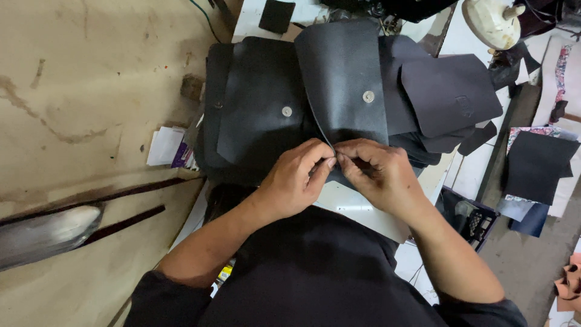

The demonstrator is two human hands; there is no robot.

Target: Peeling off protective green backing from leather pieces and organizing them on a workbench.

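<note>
A black leather panel [342, 79] with a round metal snap stands curved up in the middle of the view. My left hand [296, 178] and my right hand [375, 172] meet at its near bottom edge, fingertips pinching that edge together. Just left of it lies a second black leather panel [254, 103] with its own silver snap, on a stack of similar pieces. The part of the edge under my fingers is hidden.
More black leather pieces [451, 91] lie to the right. A white sewing machine part [493, 21] sits at the top right. Small paper cards [166, 145] rest at the left on a worn tan surface [78, 91]. A dark crate [472, 221] stands lower right.
</note>
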